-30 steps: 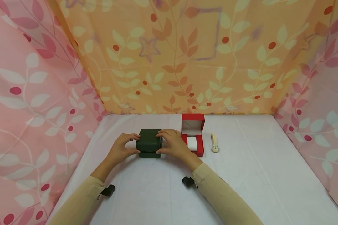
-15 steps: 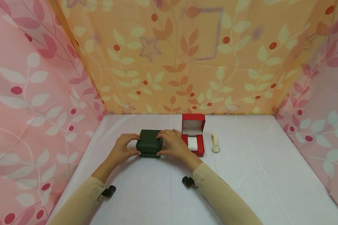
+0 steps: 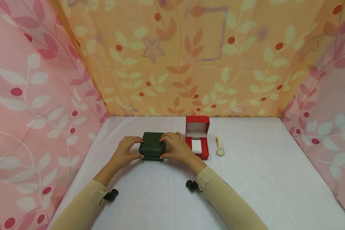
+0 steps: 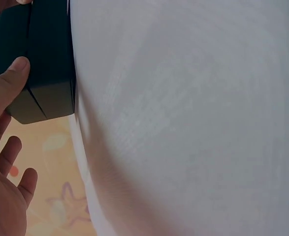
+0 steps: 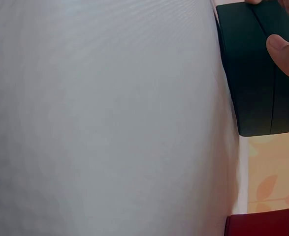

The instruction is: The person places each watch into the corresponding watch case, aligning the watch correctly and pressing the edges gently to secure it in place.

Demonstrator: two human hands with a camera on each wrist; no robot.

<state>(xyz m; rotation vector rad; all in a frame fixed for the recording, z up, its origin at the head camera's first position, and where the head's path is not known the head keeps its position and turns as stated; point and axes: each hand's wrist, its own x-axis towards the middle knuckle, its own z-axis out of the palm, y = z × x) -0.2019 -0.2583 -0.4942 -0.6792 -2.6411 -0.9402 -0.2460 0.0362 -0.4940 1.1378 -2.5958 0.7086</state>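
Observation:
A dark green watch box [image 3: 151,144] stands on the white tabletop with its lid down; a thin seam runs between lid and base. My left hand [image 3: 123,151] holds its left side, thumb at the front and fingers on top of the lid. On the opposite side, my right hand [image 3: 176,147] grips the same box likewise. The left wrist view has the left thumb pressing the front of the green box [image 4: 50,49] near the seam. In the right wrist view, the right thumb lies on the lid part of the green box [image 5: 252,83].
Just right of my right hand is a red watch box [image 3: 197,119], lid raised, with a white cushion [image 3: 196,147] inside. Farther right lies a wristwatch [image 3: 219,150] with a cream strap. Floral cloth walls [image 3: 172,64] enclose the white table [image 3: 149,198] at the back and sides.
The green box's lid has come down, and the gap at its front has narrowed to a thin line. Both hands have kept nearly the same place; the red box and watch have not moved.

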